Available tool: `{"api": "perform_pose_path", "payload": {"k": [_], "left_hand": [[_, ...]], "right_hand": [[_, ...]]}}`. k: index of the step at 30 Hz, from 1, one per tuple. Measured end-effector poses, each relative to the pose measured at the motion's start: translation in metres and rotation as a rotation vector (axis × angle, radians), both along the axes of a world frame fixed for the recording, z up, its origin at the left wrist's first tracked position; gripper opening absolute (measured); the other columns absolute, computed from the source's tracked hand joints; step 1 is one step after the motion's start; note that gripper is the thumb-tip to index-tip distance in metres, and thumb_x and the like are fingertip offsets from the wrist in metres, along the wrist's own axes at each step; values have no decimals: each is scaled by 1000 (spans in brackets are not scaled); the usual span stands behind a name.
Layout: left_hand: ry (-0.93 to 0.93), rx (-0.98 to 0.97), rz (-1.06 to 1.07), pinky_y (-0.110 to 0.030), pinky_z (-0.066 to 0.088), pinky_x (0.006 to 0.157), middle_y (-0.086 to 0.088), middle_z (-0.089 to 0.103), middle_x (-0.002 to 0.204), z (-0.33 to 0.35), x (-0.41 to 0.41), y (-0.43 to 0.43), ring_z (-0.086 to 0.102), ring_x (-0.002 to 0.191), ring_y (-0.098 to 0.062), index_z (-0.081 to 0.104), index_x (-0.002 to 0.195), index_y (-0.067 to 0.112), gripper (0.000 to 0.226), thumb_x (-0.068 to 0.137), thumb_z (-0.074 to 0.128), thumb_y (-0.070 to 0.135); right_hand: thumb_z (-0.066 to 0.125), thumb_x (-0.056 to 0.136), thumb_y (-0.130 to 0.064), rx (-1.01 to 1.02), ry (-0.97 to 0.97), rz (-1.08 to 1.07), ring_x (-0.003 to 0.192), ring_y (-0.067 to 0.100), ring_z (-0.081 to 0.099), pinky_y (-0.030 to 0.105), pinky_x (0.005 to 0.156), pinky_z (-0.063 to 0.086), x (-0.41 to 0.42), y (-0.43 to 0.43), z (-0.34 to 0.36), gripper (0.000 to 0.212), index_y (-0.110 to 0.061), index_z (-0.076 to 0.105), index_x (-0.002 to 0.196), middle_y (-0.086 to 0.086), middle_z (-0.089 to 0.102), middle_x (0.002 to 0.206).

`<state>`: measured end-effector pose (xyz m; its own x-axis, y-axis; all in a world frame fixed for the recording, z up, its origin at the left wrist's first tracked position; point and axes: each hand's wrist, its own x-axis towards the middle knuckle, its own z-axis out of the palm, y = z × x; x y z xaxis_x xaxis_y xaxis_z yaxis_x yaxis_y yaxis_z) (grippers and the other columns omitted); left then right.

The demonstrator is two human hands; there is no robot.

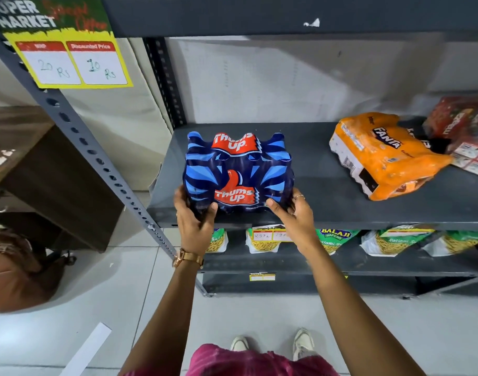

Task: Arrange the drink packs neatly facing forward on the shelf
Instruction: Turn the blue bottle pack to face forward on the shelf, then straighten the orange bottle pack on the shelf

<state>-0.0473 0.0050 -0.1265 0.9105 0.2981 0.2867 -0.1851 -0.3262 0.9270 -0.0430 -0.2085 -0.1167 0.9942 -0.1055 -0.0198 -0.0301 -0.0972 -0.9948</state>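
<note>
Dark grey metal shelving [327, 207] with a perforated slanted upright [102, 161] left of the grip. Pale wall panel [259, 82] behind it. Yellow price sign [69, 61] up and left. Light grey tiled floor [124, 280] below. Dark wooden cabinet [59, 191] far left, brown bag [18, 270] beside it. Even, soft light.

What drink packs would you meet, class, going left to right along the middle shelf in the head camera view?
Blue Thums Up pack, held by both hands at the shelf's front edge → orange Fanta pack, lying tilted → red drink pack at the far right, partly cut off.
</note>
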Motion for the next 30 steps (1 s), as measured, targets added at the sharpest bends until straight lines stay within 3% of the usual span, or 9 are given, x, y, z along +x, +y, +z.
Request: {"api": "perform_pose_path", "payload": {"k": [2,6,10,13,17,19,22,25,30], "left_hand": [[-103,152,146,-28,26,116,-19,31,148,1,-9,-16,30,139,-25,20,143,5,84,78,68,31],[-422,527,195,-53,9,119,-18,20,150,35,-14,-76,17,142,-41,29,139,10,71,81,68,25],[-573,643,-14,-44,14,119,-19,42,143,71,-9,-173,28,140,-36,60,119,12,34,86,61,20],[-310,460,-229,-39,32,112,-10,49,136,72,13,-247,37,135,-21,62,110,16,27,86,59,29],[43,305,-324,-40,42,98,-15,49,126,73,74,-327,48,115,-26,51,123,12,56,80,53,49],[156,381,-319,-45,40,103,-20,38,137,79,108,-355,44,122,-39,40,134,13,61,85,57,43],[404,435,-258,-52,29,113,-18,-5,157,87,143,-383,24,137,-50,12,148,18,84,85,54,53],[521,397,-147,-60,35,106,-18,-16,156,90,151,-395,30,132,-56,5,148,29,87,82,49,64],[394,287,-120,-59,37,104,-21,5,155,74,144,-385,35,126,-57,12,147,30,74,87,44,59]], "right_hand": [[70,86,-18,164,6,-19,121,10,58,21,96,51,-5,-7,6,62,-16,42,140,-1,57,135],[66,89,-19,385,-94,-392,113,11,61,37,102,50,-17,-55,33,47,-13,50,133,4,62,124],[55,95,-31,450,-124,-622,91,18,64,27,64,58,-24,-141,48,17,-23,55,110,4,64,106],[59,91,-38,417,-33,-815,73,10,51,30,57,47,-20,-206,40,17,-27,47,90,-2,53,90],[67,66,-69,413,368,-677,93,17,50,44,86,50,15,-283,32,78,-11,46,114,2,47,104],[66,59,-75,495,472,-452,110,23,55,43,89,49,32,-297,38,93,-16,47,128,4,56,121],[72,50,-76,504,517,-372,102,25,62,35,70,53,60,-296,35,95,-21,51,125,7,61,122],[71,20,-85,412,522,-402,115,41,56,60,91,49,118,-313,-20,100,-40,48,106,18,52,126],[85,57,-37,494,432,-520,102,31,58,45,82,52,73,-291,54,86,-10,40,126,12,51,119]]}}
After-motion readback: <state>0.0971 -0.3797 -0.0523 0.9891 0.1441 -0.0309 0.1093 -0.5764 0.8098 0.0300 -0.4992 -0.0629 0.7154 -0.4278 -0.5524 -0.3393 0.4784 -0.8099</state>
